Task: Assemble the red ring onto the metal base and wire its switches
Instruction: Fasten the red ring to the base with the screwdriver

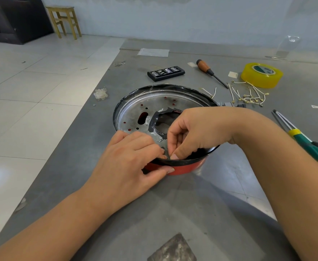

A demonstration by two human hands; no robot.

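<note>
— Both hands were where?
— Left hand (133,159) gripped the red ring (184,169) and metal base (135,108) rim; right hand (195,132) pinched something small just beside it, on the tabletop (192,204).

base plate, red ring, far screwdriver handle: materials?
Metal base: looks like bare stamped sheet metal, dull silver, scuffed, with punched holes. Red ring: probably glossy moulded plastic or painted metal; can't tell which. Screwdriver handle: looks like varnished wood, orange-brown, with a black cap.
</note>
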